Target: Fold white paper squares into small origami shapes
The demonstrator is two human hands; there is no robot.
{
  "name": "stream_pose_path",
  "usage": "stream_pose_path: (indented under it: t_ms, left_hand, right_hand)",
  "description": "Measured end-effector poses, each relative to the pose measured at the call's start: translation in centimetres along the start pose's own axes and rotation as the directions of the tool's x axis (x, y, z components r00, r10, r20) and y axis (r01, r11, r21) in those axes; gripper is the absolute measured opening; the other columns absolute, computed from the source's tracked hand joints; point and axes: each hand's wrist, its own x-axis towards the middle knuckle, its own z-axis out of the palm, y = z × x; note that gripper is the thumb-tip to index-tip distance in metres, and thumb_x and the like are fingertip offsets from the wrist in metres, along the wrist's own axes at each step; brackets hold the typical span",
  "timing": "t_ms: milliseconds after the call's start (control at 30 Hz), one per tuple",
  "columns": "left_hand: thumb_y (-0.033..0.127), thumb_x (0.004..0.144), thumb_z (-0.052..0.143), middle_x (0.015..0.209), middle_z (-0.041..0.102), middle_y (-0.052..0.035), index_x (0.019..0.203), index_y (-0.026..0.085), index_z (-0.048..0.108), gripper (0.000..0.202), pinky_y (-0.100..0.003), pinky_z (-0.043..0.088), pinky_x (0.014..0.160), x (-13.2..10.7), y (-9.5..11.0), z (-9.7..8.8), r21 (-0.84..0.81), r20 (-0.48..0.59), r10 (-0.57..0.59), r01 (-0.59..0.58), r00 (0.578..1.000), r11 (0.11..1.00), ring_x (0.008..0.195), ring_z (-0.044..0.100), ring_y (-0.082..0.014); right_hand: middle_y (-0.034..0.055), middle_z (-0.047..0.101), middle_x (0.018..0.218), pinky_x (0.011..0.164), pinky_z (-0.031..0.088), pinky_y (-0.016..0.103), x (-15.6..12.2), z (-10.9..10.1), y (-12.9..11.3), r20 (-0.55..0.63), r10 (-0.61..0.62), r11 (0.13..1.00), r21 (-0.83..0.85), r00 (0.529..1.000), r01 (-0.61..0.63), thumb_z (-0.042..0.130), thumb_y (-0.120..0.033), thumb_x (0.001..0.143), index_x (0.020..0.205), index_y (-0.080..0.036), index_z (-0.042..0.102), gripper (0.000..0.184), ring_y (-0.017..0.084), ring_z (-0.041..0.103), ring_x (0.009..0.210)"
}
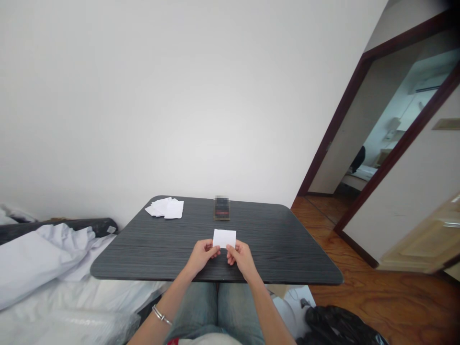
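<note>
Two hands occupy the lower centre of the head view. We pinch one white paper slip (224,238) by its lower corners, using our left hand (203,255) and right hand (242,258). Both grips are closed on the slip, with the fingers covering its lower edge, and we hold it over the near part of the dark wood-grain counter (273,254). A silver chain bracelet (161,315) circles our left wrist.

Near the counter's far edge, a loose pile of white paper slips (164,208) lies to the left of a dark rectangular object (222,208). That object's face is pixelated, so we cannot identify it or read any marking on it. We can read no print on the paper.

A bed with white bedding (36,261) lies left of the counter. A black plastic bag (338,326) at lower right is cut off by the frame. Beyond a doorway (359,120), the further room is too small to make out.
</note>
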Motion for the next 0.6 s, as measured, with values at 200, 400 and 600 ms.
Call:
stream_pose_path:
  t_ms: [200, 400, 600]
  left_hand:
    - [0.032, 0.069, 0.055, 0.058, 0.058, -0.0024, 0.065, 0.010, 0.055, 0.022, -0.020, 0.039, 0.049, -0.30, 0.36, -0.41, -0.096, -0.100, -0.028, 0.019, 0.995, 0.995, 0.049, 0.049, -0.0090]
    - [0.039, 0.069, 0.054, 0.062, 0.059, -0.0021, 0.080, 0.011, 0.058, 0.030, -0.019, 0.038, 0.045, -0.20, 0.74, -0.24, -0.130, -0.130, -0.053, 0.036, 0.990, 0.991, 0.049, 0.050, -0.0094]
    - [0.038, 0.068, 0.056, 0.061, 0.060, -0.0038, 0.068, 0.010, 0.060, 0.029, -0.020, 0.038, 0.048, -0.37, 0.39, 0.00, 0.039, -0.027, 0.013, -0.012, 1.000, 0.999, 0.054, 0.051, -0.0119]
  right_hand:
    - [-0.0038, 0.050, 0.045, 0.032, 0.034, 0.016, -0.14, -0.33, -0.07, -0.073, -0.016, 0.998, 0.055, 0.997, 0.020, 0.055, -0.037, 0.071, 0.064, -0.013, 0.050, 0.025, 0.006, 0.044, 0.033]
    - [-0.0047, 0.049, 0.045, 0.032, 0.032, 0.015, -0.22, -0.21, -0.02, -0.061, -0.025, 0.999, 0.027, 0.998, 0.026, 0.055, -0.038, 0.070, 0.067, -0.014, 0.052, 0.025, 0.006, 0.043, 0.033]
    - [-0.0042, 0.051, 0.045, 0.032, 0.033, 0.015, -0.28, 0.04, -0.10, 0.009, -0.006, 0.999, -0.049, 1.000, 0.007, 0.058, -0.038, 0.069, 0.067, -0.013, 0.053, 0.025, 0.006, 0.043, 0.032]
